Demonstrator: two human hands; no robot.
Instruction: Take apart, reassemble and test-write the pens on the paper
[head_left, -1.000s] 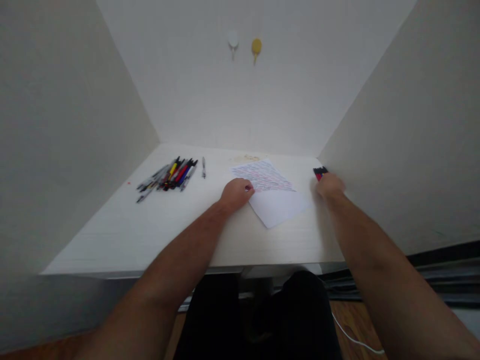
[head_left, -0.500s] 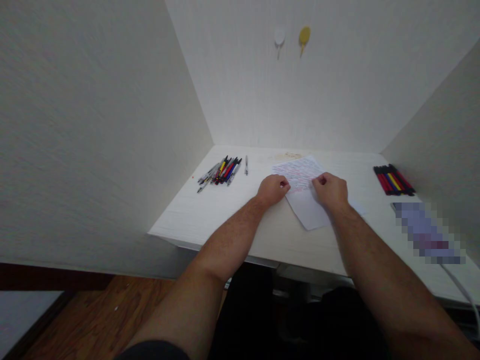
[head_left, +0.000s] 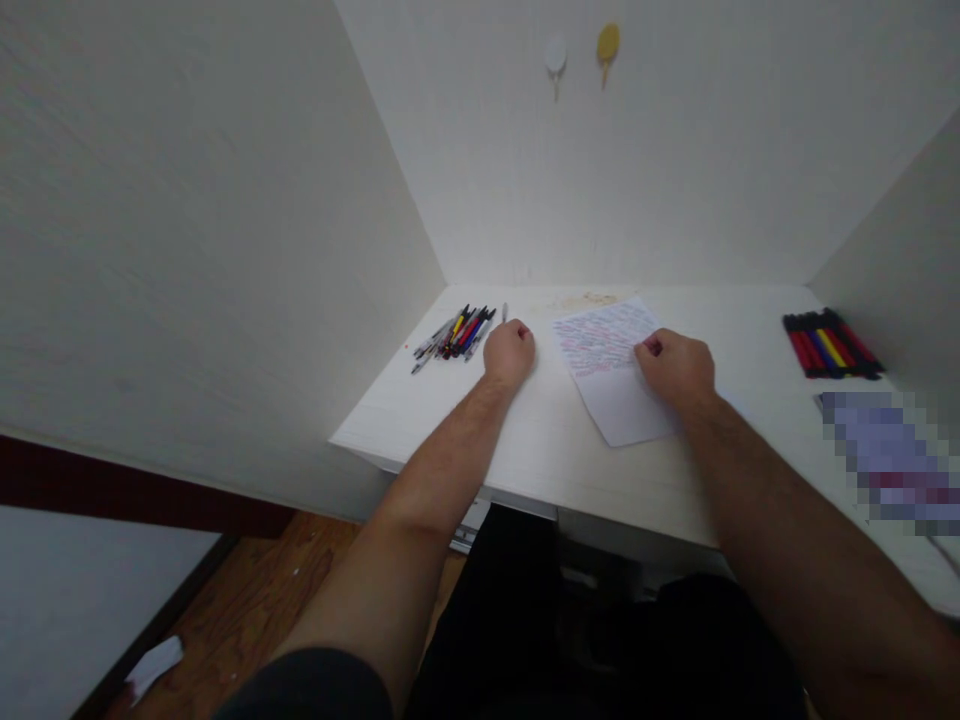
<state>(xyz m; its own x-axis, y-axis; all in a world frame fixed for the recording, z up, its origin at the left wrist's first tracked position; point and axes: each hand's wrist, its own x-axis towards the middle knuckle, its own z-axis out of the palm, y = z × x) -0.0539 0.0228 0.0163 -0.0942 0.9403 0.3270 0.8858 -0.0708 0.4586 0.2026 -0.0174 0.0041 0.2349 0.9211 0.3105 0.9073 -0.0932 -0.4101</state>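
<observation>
My left hand [head_left: 510, 355] is closed, its fingers curled, on the desk just right of the pen pile [head_left: 454, 335]. The tip of a single clear pen [head_left: 505, 310] shows just beyond it; the rest is hidden by the hand. Over the right side of a sheet of paper [head_left: 622, 410] rests my right hand [head_left: 676, 368], thumb and fingers pinched together. Whatever either hand may hold is too small or hidden to make out. Rows of dark and reddish handwriting cover the upper part of the sheet.
A row of black-capped red, blue and yellow pens [head_left: 832, 345] lies at the right, above a blurred-out device [head_left: 889, 450] with a cable. White panels enclose the desk [head_left: 450, 420]. One white hook [head_left: 556, 55] and one yellow hook [head_left: 608, 42] are on the back panel.
My left hand has moved left, off the paper's edge to the single pen beside the pile. The right hand stays pinched over the paper. The view has shifted slightly.
</observation>
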